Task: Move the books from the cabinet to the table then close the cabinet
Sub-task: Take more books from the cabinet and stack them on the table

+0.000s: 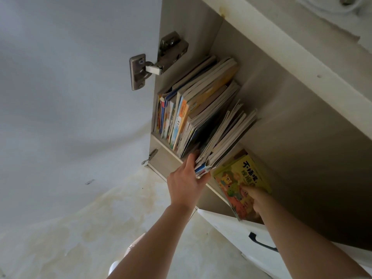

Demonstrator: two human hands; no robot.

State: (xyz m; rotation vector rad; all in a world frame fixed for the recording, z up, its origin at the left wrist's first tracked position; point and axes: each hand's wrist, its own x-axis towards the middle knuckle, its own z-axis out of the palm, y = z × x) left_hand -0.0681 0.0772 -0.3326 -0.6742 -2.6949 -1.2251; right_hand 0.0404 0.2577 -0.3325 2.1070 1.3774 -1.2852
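The open cabinet (pixel 281 125) holds a row of thin books (pixel 181 109) standing against its left wall. A bundle of several thin books (pixel 223 137) leans out over the shelf's front edge; my left hand (pixel 186 183) grips its lower end, fingers behind, thumb below. A yellow-green picture book (pixel 239 176) with cartoon animals lies tilted to the right of the bundle. My right hand (pixel 256 200) holds it, thumb on the cover and fingers hidden underneath. The table is out of view.
The cabinet door (pixel 70 87) stands open on the left, hung on a metal hinge (pixel 155 61). Below the shelf is a white drawer front (pixel 237 234) with a black handle (pixel 261 241). A stained pale floor (pixel 80 238) lies below.
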